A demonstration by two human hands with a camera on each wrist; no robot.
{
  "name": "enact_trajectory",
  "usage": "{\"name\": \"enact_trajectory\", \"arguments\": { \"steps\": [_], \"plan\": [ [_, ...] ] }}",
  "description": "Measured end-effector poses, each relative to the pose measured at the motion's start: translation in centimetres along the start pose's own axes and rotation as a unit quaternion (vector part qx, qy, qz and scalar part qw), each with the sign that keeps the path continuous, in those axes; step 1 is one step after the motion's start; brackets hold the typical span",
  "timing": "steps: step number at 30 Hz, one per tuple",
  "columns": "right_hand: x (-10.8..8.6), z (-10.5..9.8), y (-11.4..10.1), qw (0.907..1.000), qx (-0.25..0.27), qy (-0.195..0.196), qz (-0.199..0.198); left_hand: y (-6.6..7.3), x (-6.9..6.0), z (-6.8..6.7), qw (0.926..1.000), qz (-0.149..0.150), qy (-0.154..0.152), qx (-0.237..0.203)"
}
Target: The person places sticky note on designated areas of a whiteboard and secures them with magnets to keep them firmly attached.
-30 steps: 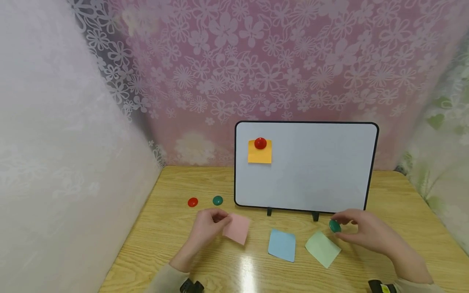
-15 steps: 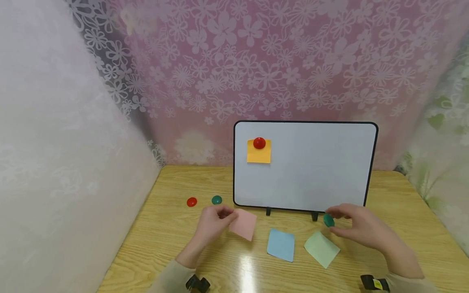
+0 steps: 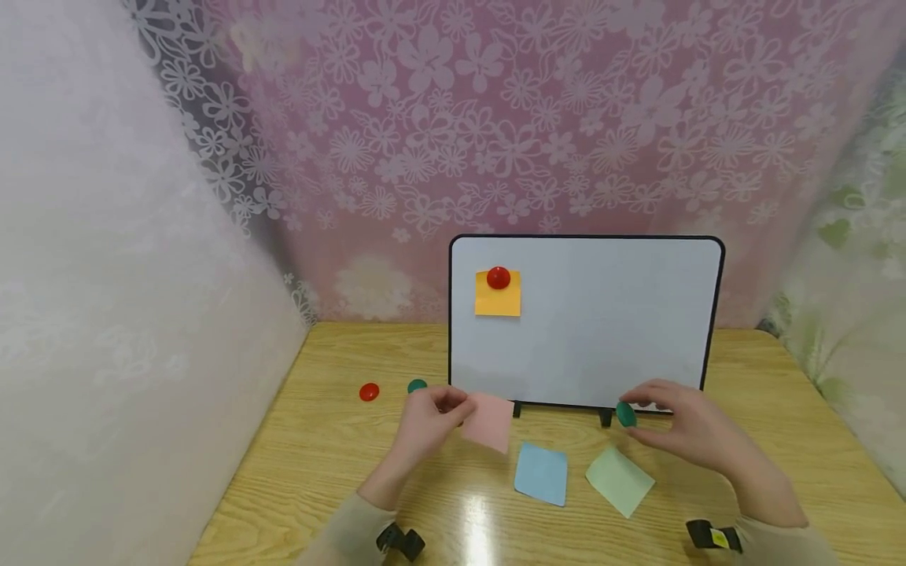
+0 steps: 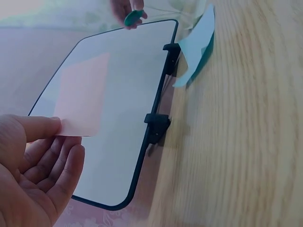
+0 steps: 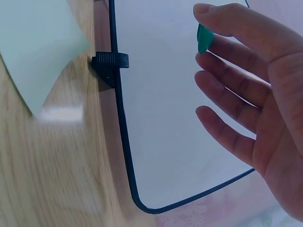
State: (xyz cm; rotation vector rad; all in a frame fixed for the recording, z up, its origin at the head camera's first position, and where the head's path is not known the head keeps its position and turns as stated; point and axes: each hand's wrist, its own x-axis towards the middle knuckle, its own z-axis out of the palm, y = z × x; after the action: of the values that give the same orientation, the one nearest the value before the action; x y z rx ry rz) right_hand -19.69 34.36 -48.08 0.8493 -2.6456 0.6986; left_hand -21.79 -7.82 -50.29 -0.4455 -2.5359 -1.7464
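Observation:
My left hand (image 3: 428,424) pinches a pink sticky note (image 3: 490,423) by its left edge, between thumb and fingers. In the left wrist view the pink note (image 4: 85,97) is raised off the table, with the whiteboard behind it. My right hand (image 3: 694,428) holds a round green magnet (image 3: 626,414) between thumb and fingertips, near the lower right of the whiteboard (image 3: 602,338). An orange sticky note (image 3: 498,305) is fixed at the board's upper left under a red magnet (image 3: 499,277). In the right wrist view the green magnet (image 5: 204,39) sits at the fingertips.
On the table (image 3: 340,354) lie a blue sticky note (image 3: 541,475) and a pale green sticky note (image 3: 620,481). To the board's left are a red magnet (image 3: 369,391) and a partly hidden green magnet (image 3: 417,385). Black feet (image 3: 605,417) support the board.
My left hand has moved right and up toward the board with the pink sticky note. My right hand has moved left and slightly up, holding the green magnet.

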Motion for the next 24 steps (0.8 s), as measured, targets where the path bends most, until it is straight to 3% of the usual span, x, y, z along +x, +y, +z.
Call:
{"name": "enact_trajectory", "arguments": {
  "steps": [7, 15, 24],
  "plan": [
    [0.4, 0.3, -0.2, 1.0, -0.004, 0.004, -0.001, 0.8, 0.4, 1.0, 0.9994, 0.013, 0.002, -0.031],
    [1.0, 0.5, -0.6, 0.9998, -0.006, 0.014, -0.009, 1.3, 1.2, 2.2, 0.9989, 0.0, 0.011, -0.045],
    [1.4, 0.6, -1.1, 0.9997, -0.012, 0.019, -0.005, 1.9, 1.9, 3.7, 0.9977, 0.007, 0.016, -0.065]
  ]
}}
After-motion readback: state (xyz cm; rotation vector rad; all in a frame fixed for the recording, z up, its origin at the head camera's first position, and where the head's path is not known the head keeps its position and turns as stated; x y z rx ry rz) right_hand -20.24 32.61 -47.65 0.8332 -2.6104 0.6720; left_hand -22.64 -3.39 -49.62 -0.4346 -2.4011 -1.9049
